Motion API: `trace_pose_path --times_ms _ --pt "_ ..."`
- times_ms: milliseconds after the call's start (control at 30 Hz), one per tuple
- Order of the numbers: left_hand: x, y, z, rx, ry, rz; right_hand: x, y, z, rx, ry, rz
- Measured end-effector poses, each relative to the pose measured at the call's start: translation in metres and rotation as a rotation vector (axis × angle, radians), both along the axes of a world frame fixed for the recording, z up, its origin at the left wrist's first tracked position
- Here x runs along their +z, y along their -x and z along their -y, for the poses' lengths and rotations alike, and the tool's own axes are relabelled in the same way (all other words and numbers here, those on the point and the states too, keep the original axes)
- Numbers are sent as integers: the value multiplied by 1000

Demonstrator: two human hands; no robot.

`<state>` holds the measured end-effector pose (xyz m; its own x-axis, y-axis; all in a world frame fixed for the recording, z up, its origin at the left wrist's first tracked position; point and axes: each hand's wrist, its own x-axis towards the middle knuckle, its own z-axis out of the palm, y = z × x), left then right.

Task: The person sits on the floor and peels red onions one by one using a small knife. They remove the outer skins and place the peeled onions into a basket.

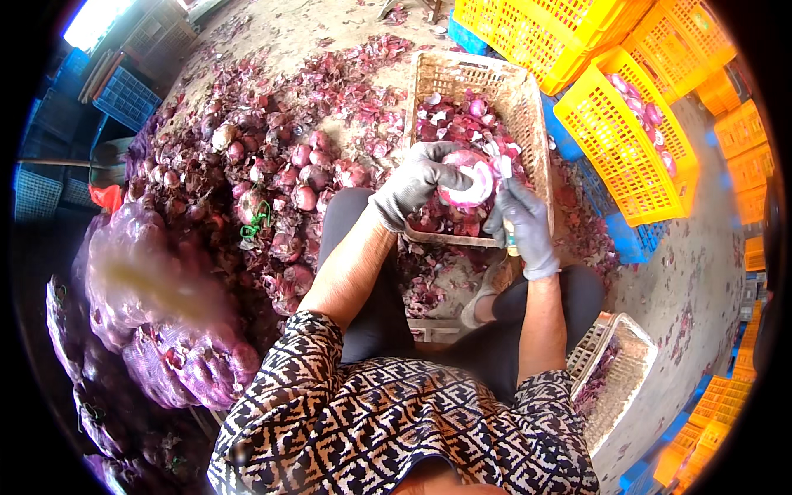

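A partly peeled red onion [459, 159] with a pale cut face is in my left hand [427, 176], which wears a grey glove. Close by on the right, my gloved right hand [523, 213] grips a small knife [506, 168] whose blade points up beside the onion. Part of the knife's handle shows below the fingers. Both hands are above a dirty white plastic crate [538, 142] that holds red onion skins [440, 127] and scraps.
Whole red onions [303, 198] and loose skins cover the floor to the left. Purple mesh sacks of onions [185, 365] stand nearer. A tilted yellow crate [625, 142] holds peeled onions at right, resting on blue crates [637, 238]. Another white crate [619, 383] sits behind my right side.
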<state>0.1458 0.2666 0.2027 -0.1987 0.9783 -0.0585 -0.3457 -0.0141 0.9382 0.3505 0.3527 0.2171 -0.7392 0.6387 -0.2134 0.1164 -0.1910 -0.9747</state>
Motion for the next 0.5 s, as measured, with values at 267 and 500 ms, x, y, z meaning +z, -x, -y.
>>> trace_pose_path --times_ms 267,500 --pt "12 -1 0 -106 33 -24 -20 -2 -15 -212 -357 268" --pt "5 0 -3 -24 70 -320 -10 -6 4 137 -916 119"
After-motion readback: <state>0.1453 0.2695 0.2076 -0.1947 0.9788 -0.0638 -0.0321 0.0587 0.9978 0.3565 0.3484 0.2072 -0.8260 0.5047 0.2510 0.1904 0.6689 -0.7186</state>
